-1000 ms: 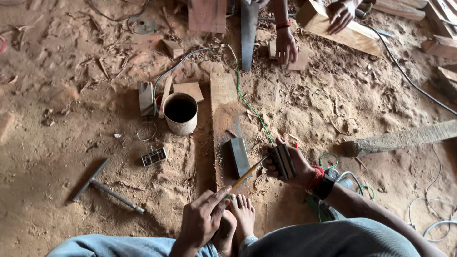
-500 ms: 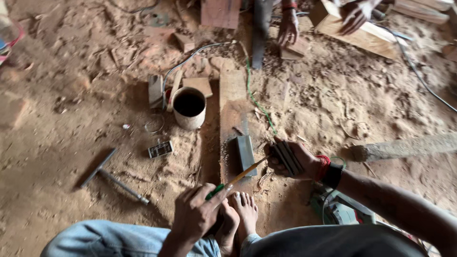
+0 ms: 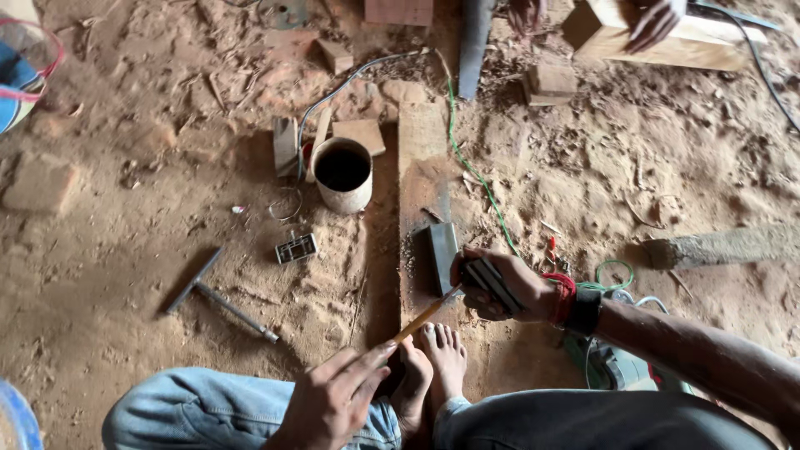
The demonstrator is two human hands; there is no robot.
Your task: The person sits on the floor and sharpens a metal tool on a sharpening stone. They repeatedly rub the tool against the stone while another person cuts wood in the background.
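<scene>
I sit on a dusty floor with my bare feet (image 3: 433, 367) against a wooden plank (image 3: 421, 179). My left hand (image 3: 333, 398) pinches the near end of a thin yellow stick (image 3: 427, 315) that slants up to the right. My right hand (image 3: 500, 283), with a red thread and a dark band at the wrist, grips a flat grey metal blade (image 3: 492, 282) where the stick's far tip meets it. A dark grey rectangular block (image 3: 442, 257) lies on the plank just left of that hand.
A round tin can (image 3: 343, 173) stands left of the plank. A metal T-shaped tool (image 3: 218, 296) and a small metal frame (image 3: 297, 247) lie on the sawdust. A green cord (image 3: 475, 171) runs along the plank. Another person's hands (image 3: 654, 21) rest on timber at the top.
The view has shifted, so everything sits lower and more central. My right hand has turned the blade toward the stick's tip. The left hand keeps its pinch on the stick.
</scene>
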